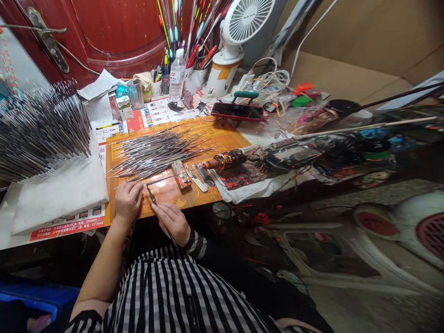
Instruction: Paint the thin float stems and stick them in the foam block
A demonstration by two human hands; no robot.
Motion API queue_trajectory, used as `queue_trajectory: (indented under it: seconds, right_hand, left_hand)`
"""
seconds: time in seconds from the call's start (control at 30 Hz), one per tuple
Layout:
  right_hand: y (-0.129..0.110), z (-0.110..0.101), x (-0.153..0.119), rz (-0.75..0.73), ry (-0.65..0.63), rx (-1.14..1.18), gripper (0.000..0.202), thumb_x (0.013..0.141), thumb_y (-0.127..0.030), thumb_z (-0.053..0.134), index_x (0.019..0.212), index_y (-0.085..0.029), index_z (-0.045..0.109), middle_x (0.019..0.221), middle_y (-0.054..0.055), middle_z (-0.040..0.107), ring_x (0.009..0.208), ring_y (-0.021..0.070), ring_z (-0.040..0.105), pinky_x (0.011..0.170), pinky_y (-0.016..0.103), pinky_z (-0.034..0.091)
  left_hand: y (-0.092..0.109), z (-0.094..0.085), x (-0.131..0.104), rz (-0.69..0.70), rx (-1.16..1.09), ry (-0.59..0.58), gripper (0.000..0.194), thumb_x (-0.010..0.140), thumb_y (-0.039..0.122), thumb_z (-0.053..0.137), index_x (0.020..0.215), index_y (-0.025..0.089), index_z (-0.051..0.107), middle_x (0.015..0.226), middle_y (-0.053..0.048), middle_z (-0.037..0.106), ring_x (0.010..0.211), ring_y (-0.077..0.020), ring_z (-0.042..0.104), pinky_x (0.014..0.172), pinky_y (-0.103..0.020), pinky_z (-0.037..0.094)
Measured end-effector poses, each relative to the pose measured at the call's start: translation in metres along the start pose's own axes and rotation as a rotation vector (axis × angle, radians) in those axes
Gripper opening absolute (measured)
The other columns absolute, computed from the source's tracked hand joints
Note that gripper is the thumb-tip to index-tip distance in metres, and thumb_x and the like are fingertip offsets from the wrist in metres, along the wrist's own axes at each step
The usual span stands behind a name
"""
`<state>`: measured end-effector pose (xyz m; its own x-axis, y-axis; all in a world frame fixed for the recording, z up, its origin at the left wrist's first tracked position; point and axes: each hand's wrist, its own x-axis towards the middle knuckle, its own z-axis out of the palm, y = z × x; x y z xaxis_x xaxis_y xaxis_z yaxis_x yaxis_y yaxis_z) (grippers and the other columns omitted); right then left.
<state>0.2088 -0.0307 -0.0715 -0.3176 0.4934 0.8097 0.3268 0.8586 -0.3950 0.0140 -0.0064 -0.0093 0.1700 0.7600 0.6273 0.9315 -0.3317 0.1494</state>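
Note:
My left hand is closed on a thin dark stick, which points right across the orange board and over a small paint-spotted block. In my right hand is a slim dark pen-like tool. Its tip meets or nearly meets the stick just beside my left fingers; contact is hard to tell. Beyond both hands lies a loose heap of slender grey sticks, apparently fishing floats. A flat pale blade-like piece rests right of the block.
At left, a white foam block bears a dense stand of upright dark sticks. A phone on a stand, a water bottle and a white fan line the back. Paint-stained clutter covers the right side.

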Motion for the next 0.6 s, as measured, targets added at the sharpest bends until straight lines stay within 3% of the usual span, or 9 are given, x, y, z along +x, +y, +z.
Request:
queue_trajectory:
  seconds: [0.23, 0.6]
  right_hand:
    - [-0.0005, -0.0007, 0.0012, 0.007, -0.002, 0.007, 0.062, 0.093, -0.004, 0.050, 0.153, -0.019, 0.041, 0.119, 0.013, 0.072, 0.112, 0.0245, 0.067, 0.093, 0.042, 0.059]
    - [0.0024, 0.0002, -0.0020, -0.010, 0.018, 0.027, 0.057, 0.094, -0.007, 0.050, 0.149, -0.017, 0.046, 0.116, 0.013, 0.073, 0.110, 0.0242, 0.068, 0.092, 0.042, 0.061]
  left_hand:
    - [0.0017, -0.0006, 0.0013, 0.057, -0.003, 0.055, 0.020, 0.097, 0.024, 0.053, 0.103, 0.020, 0.072, 0.094, -0.007, 0.073, 0.086, -0.0202, 0.061, 0.083, -0.034, 0.046]
    - [0.0019, -0.0010, 0.0006, 0.004, -0.007, 0.023, 0.021, 0.097, 0.026, 0.053, 0.102, 0.021, 0.073, 0.094, -0.008, 0.072, 0.086, -0.0204, 0.062, 0.082, -0.036, 0.048]
